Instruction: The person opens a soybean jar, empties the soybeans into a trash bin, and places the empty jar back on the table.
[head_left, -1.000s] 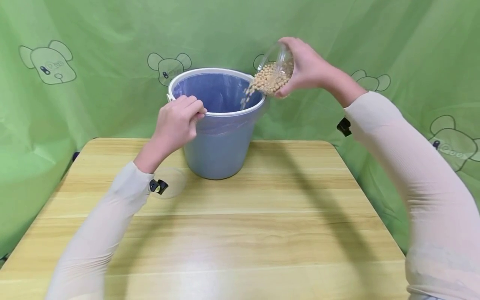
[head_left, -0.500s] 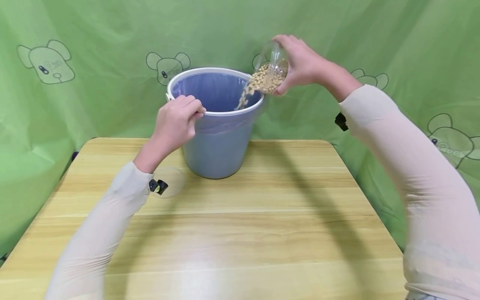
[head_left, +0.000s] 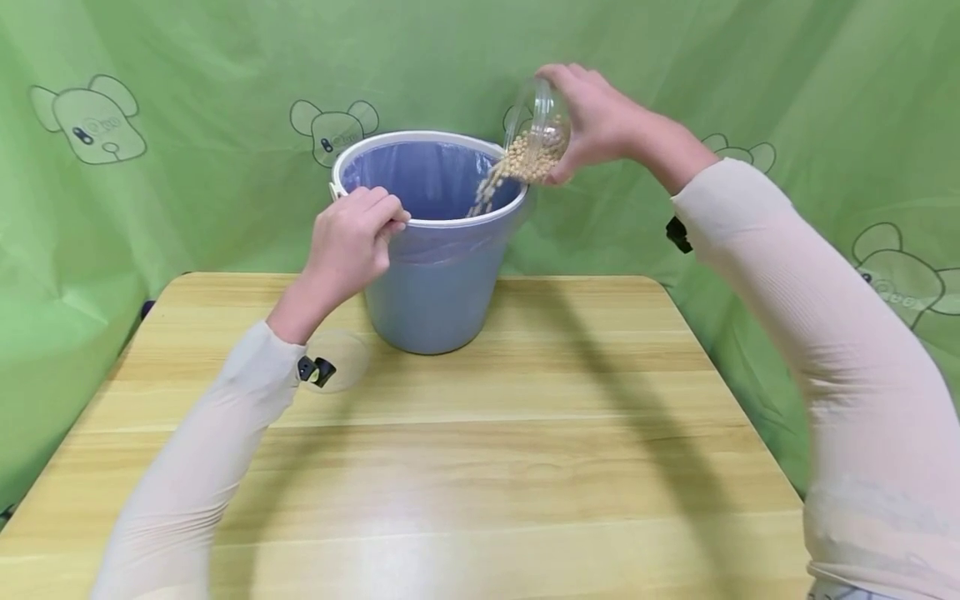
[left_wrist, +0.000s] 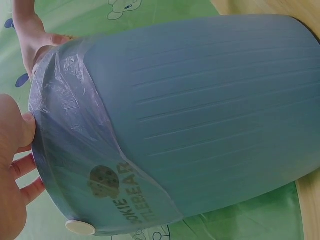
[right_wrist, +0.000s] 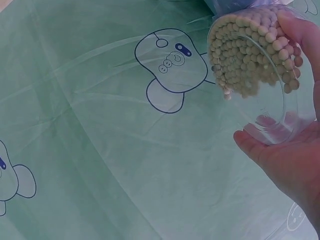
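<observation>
A blue trash can (head_left: 435, 300) with a white rim and a clear liner stands at the far edge of the table. My left hand (head_left: 352, 237) grips its near left rim, thumb outside and fingers over the edge, as the left wrist view shows. Above the right side of the rim, my right hand (head_left: 596, 125) holds a clear plastic jar (right_wrist: 265, 112) tilted on its side, mouth toward the can. Tan soybeans (head_left: 528, 158) stream from the mouth into the can; in the right wrist view, many soybeans are still inside the jar. The can's bottom is hidden.
A clear round lid (head_left: 341, 362) lies on the wooden table (head_left: 480, 475), left of the can and partly behind the left wrist camera. A green curtain (head_left: 225, 167) printed with bear heads hangs close behind the can and along both sides.
The right hand has shifted slightly left and tipped the jar further. The bean stream is fuller, and fewer beans are in the jar. The left hand keeps its hold on the rim.
</observation>
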